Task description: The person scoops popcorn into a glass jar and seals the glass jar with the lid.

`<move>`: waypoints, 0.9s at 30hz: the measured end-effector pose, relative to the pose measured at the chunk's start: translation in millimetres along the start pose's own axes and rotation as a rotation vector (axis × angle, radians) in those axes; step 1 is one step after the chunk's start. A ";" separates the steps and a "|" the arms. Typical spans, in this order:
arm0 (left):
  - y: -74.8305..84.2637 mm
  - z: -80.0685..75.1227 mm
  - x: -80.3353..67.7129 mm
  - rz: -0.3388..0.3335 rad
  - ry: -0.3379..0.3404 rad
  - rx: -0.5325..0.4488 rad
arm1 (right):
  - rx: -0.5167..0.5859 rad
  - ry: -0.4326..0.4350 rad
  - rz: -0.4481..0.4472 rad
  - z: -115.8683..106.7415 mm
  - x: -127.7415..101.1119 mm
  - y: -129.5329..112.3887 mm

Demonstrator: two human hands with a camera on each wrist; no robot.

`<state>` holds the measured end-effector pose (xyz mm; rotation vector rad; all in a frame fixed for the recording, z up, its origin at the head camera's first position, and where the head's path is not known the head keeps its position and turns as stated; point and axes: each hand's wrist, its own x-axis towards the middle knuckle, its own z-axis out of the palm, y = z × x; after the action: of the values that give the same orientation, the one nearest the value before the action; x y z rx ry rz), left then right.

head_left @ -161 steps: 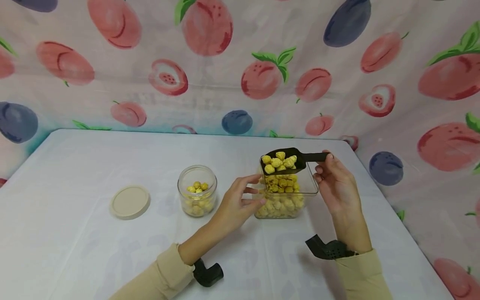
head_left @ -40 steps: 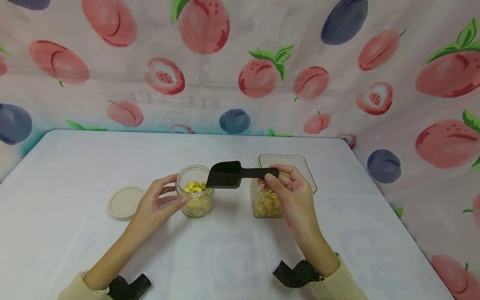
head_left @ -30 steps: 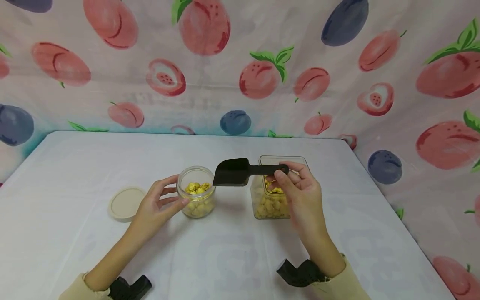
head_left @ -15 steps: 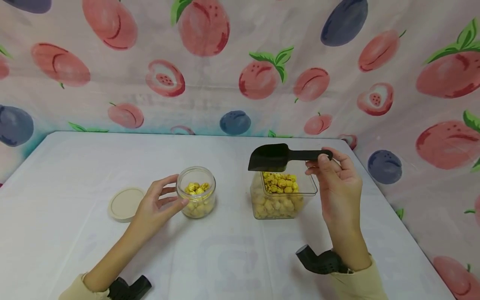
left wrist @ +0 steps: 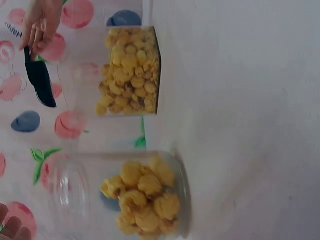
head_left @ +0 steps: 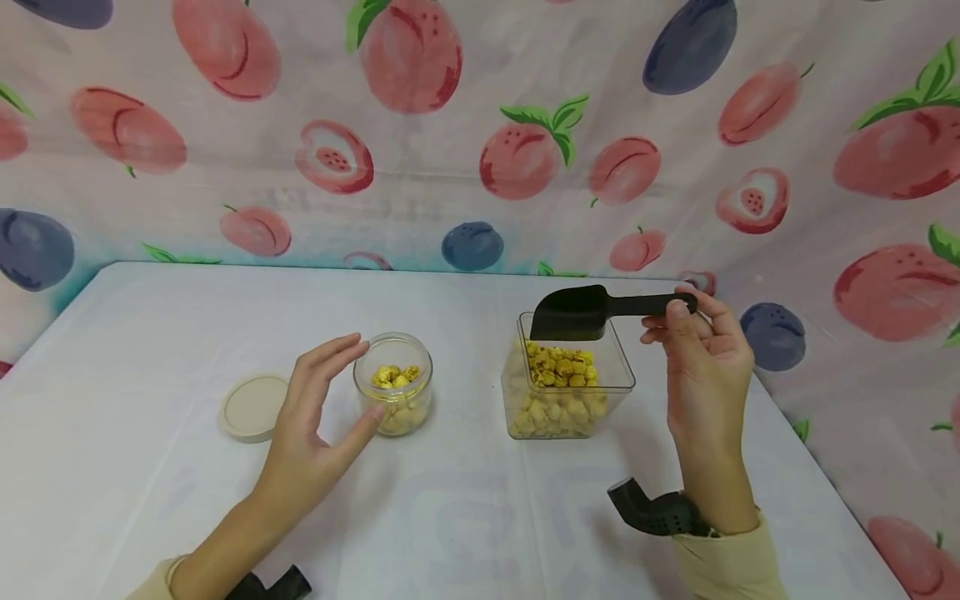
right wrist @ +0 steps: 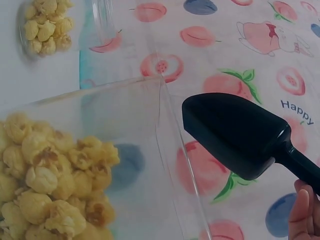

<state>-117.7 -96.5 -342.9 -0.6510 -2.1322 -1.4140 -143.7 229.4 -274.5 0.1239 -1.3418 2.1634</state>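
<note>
My right hand (head_left: 705, 367) pinches the end of the handle of a black scoop (head_left: 572, 314), held above the far part of a clear square container (head_left: 618, 367). The container is partly filled with yellow popcorn (head_left: 561, 368). In the right wrist view the scoop (right wrist: 232, 132) is level with the container's rim. My left hand (head_left: 315, 425) is spread beside a round glass jar (head_left: 405, 392), its fingertips and thumb close to the glass. Popcorn (left wrist: 145, 200) fills the lower part of the jar, as the left wrist view shows.
A round beige lid (head_left: 253, 408) lies left of the jar, partly behind my left hand. A white cloth covers the table (head_left: 465, 517). A fruit-patterned curtain (head_left: 420, 192) hangs along the back and right side. A black camera mount (head_left: 656, 510) sits on my right wrist.
The right hand has carried the scoop from beside the jar, right, to over the square container. My left hand has let go of the jar and spread its fingers. Earlier the scoop held popcorn.
</note>
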 end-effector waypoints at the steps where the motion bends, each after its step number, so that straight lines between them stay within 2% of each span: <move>1: 2.4 1.3 0.2 0.014 -0.013 -0.006 | 0.000 -0.001 -0.004 -0.6 0.2 -0.1; 6: 12.1 12.8 3.8 0.076 -0.085 -0.051 | -0.029 -0.005 -0.040 -4.1 1.5 -0.7; 11: 20.5 29.9 8.7 0.102 -0.147 -0.097 | -0.054 0.002 -0.051 -7.2 3.7 -0.5; 19: 27.7 60.9 19.5 0.069 -0.255 -0.193 | -0.065 -0.031 -0.114 -14.1 7.6 -2.1; 24: 25.4 74.4 24.2 0.041 -0.273 -0.241 | -0.201 -0.023 -0.156 -16.2 8.9 -3.8; 27: 21.5 81.7 27.0 -0.002 -0.290 -0.283 | -0.273 -0.024 -0.172 -16.7 9.0 -3.8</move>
<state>-136.1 -9.9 -338.5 -1.0156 -2.1612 -1.7306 -145.5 248.6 -276.4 0.1527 -1.5658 1.8249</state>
